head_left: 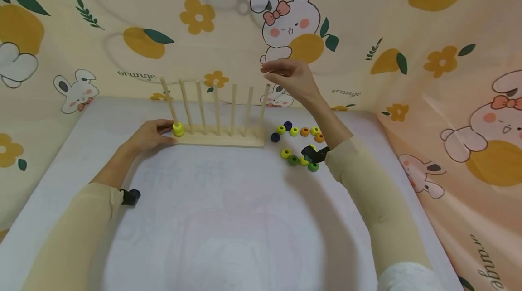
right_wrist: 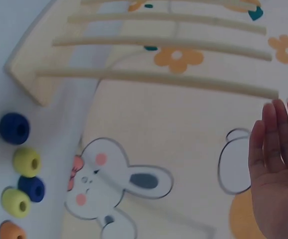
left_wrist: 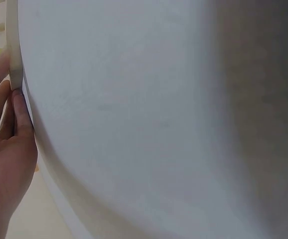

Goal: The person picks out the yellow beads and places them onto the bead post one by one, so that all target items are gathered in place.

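A pale wooden peg rack [head_left: 220,140] with several upright rods stands on the white table. Yellow beads [head_left: 178,129] sit stacked at the foot of its leftmost rod. My left hand [head_left: 148,138] grips the left end of the base, thumb and fingers at its edge; the left wrist view shows this hand [left_wrist: 9,149] against the base end. Raised high, my right hand [head_left: 291,78] is near the top of the rightmost rod [head_left: 265,103]. Its fingers [right_wrist: 271,124] look fairly straight in the right wrist view, and I see nothing between them.
Right of the rack lie loose beads: dark blue [head_left: 275,137], yellow [head_left: 286,153], orange [head_left: 304,132] and green [head_left: 313,167]. The right forearm partly covers that area. A printed cloth [head_left: 228,55] with rabbits and oranges hangs behind the table.
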{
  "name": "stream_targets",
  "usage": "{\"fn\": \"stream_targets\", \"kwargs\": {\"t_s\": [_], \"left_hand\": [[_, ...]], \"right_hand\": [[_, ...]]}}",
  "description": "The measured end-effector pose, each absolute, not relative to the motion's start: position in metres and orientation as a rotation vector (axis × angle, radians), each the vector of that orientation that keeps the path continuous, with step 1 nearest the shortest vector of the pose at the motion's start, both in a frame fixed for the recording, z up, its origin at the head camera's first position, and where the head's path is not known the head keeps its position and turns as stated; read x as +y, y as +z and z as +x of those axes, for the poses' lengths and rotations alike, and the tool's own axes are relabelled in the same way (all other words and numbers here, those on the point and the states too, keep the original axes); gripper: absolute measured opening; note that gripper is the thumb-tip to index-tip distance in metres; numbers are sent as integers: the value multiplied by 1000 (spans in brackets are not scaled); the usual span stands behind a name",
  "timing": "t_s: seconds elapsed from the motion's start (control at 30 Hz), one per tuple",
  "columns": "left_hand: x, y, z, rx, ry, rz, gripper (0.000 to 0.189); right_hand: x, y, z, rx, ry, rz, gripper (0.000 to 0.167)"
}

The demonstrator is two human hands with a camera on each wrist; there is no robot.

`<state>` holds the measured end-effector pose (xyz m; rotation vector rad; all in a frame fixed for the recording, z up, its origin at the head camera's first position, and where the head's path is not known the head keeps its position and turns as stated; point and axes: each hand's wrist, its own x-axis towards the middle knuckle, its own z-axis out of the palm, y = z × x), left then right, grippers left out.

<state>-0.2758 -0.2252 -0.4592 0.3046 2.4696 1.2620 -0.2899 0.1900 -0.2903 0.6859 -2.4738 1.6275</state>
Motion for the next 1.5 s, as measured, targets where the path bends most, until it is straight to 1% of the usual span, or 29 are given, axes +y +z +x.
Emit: {"fn": "stream_targets", "kwargs": {"t_s": [0.37,0.6,0.7,0.93,1.03,1.2,1.43,1.5], "left_hand": [[-226,-458,-276,2472,1257,320,76],[-224,-457,-278,2482,1243,318,75],[-222,-456,-279,2488,1242,323,74],[-223,-458,-278,2497,1210,298,76],[-223,-460,-278,2490,1223,287,75],[-224,-461,-276,2475,1256,303,74],[-225,-461,-276,2481,1250,309,75],[-226,-462,-277,2485,1241,308,75]], "right_hand": [[223,-311,-281,-2517,1569,572,27],[233,-305,-261,-2560,1556,492,27],[241,-307,-256,-2582,1546,451,28],[272,-345,-267,-2625,1564,345,30],[282,-354,-267,-2642,1528,320,31],[295,-363,-260,-2653,1535,256,31],[300,-362,-239,-2654,1486,257,28],[304,-367,-236,-2652,1469,243,28]]}}
